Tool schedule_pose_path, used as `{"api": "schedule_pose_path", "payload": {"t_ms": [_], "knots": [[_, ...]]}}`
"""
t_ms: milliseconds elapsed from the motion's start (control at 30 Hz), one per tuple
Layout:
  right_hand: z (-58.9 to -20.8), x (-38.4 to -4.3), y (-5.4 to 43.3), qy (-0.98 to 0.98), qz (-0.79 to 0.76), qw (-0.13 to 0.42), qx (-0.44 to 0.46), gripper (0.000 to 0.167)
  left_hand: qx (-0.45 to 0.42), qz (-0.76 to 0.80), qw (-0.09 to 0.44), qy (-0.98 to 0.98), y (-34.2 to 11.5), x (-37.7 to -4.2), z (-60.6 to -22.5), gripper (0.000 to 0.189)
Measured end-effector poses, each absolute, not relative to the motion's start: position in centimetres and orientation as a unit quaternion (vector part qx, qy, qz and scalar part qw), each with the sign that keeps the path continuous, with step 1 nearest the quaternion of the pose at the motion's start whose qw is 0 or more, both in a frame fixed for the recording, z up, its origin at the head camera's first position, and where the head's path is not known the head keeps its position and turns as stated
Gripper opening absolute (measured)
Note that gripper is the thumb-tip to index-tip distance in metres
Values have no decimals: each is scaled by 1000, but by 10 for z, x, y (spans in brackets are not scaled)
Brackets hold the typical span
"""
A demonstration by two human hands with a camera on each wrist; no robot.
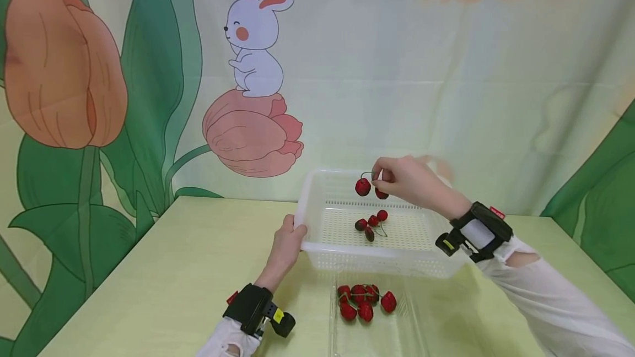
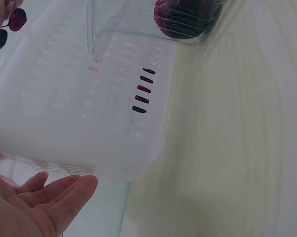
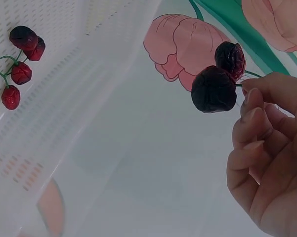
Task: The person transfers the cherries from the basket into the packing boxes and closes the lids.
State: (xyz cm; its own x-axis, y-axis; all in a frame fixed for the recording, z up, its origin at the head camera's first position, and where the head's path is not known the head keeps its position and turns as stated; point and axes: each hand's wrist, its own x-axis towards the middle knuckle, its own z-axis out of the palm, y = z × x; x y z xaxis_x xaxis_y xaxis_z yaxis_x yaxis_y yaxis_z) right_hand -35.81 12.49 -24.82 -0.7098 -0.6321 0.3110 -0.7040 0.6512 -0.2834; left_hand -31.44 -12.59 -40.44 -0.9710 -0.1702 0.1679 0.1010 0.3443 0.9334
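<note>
My right hand (image 1: 410,182) pinches the green stem of a pair of dark red cherries (image 1: 362,187) between thumb and fingertips. They hang above the far part of a white perforated plastic basket (image 1: 382,249). In the right wrist view the two cherries (image 3: 213,89) dangle side by side from the fingertips. My left hand (image 1: 286,248) holds the basket by its left rim; its fingers (image 2: 69,197) lie against the basket's wall in the left wrist view. Several smaller cherries (image 1: 373,221) with green stems lie on the basket's floor.
In front of the basket stands a clear plastic tray (image 1: 379,340) holding several red cherries (image 1: 365,311). Both rest on a pale yellow-green table (image 1: 208,280). Behind it hangs a printed cloth (image 1: 377,70) with tulips and a rabbit.
</note>
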Motion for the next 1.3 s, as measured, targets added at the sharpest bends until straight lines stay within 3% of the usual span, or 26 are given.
{"api": "schedule_pose_path", "payload": {"t_ms": [400, 567, 1300], "knots": [[-246, -333, 122, -875, 190, 123, 427, 1, 21, -571, 121, -812, -126, -314, -403, 36], [-246, -325, 121, -861, 180, 149, 452, 6, 17, -571, 122, -812, -126, -314, -403, 36], [-268, -296, 127, -827, 172, 131, 520, 16, 15, -576, 119, -809, -125, -314, -404, 36]]}}
